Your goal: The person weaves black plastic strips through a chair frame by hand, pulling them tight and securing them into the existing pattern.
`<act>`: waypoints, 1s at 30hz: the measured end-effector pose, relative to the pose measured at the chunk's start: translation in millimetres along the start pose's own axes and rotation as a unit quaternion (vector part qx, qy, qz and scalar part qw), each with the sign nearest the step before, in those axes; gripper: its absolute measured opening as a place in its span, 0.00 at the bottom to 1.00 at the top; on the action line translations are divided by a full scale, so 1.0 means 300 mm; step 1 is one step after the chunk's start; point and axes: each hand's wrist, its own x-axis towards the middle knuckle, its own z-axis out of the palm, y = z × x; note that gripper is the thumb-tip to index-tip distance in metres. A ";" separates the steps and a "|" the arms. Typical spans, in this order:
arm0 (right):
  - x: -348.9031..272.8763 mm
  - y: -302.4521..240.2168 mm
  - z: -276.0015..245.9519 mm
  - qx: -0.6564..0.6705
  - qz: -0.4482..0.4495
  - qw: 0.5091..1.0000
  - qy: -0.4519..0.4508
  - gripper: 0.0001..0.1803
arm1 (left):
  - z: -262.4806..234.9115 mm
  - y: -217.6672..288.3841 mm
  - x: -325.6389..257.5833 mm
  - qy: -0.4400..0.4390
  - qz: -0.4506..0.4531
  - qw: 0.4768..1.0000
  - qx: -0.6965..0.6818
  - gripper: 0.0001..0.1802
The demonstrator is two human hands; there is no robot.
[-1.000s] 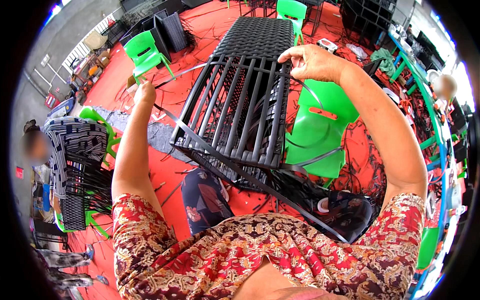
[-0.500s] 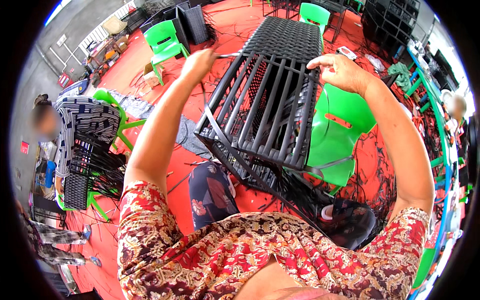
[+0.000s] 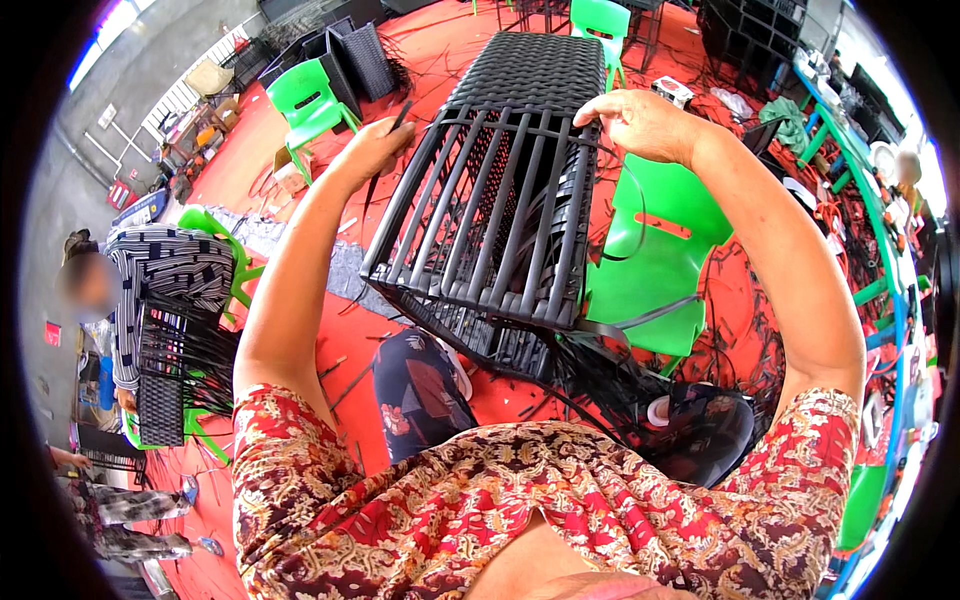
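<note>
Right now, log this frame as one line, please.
left hand: pinching a black strand at frame's left edge | right hand: gripping top bar | item: black woven chair frame, tilted over lap | behind: green plastic chair

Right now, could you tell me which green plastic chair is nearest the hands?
The green chair directly beneath the right hand, beside the black woven frame; the others stand farther off.

It was a furniture-weaving workshop: black woven chair frames (image 3: 500,200) stood around the red floor (image 3: 330,340), green plastic chairs (image 3: 650,260) beside them, loose black strips (image 3: 740,330) scattered across that floor.
</note>
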 end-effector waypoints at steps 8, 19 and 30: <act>-0.027 -0.021 -0.025 0.037 0.059 0.997 -0.039 0.18 | 0.039 0.074 -0.035 -0.028 -0.007 0.999 -0.015 0.18; -0.012 -0.033 -0.033 -0.046 0.058 0.996 -0.055 0.27 | -0.234 -0.434 0.058 0.196 -0.110 0.892 0.392 0.19; -0.019 0.006 -0.029 -0.025 0.052 0.998 -0.031 0.18 | 0.001 0.047 0.048 0.011 -0.025 0.984 -0.175 0.11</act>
